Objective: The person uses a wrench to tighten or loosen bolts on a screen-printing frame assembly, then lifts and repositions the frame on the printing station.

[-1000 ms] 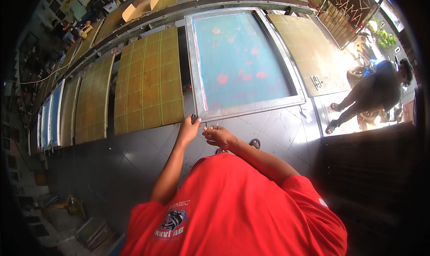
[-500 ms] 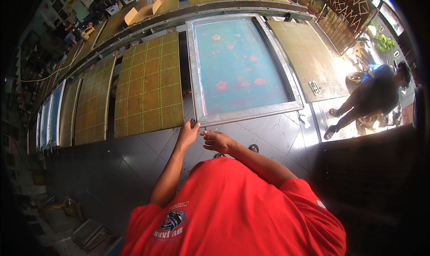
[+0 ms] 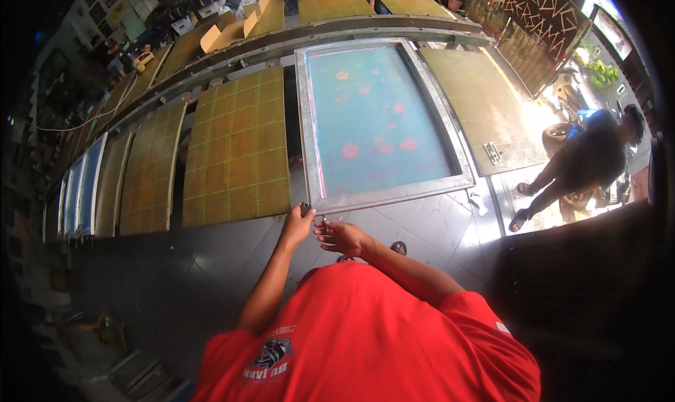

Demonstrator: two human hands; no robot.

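A silk screen point(image 3: 380, 121) with a grey metal frame, teal mesh and pinkish-red flower shapes lies in front of me. At its near left corner my left hand point(image 3: 298, 226) is closed round a small dark fitting point(image 3: 305, 208), mostly covered by the fingers. Just to the right, below the frame's near edge, my right hand point(image 3: 342, 239) has its fingers stretched apart and slightly bent. A small metal piece point(image 3: 323, 220) shows by those fingertips; whether they touch it is too small to tell.
Brown boards with green grid lines point(image 3: 239, 145) stand in a row to the left, and another board point(image 3: 485, 107) lies right of the screen. A long rail point(image 3: 337, 28) runs behind. A person in dark clothes point(image 3: 590, 156) stands at the right. Open cardboard box point(image 3: 228, 33) behind.
The whole view has tilted slightly, so the scene sits lower. Both hands stay at the frame's near left corner. The right fingers look a little more spread.
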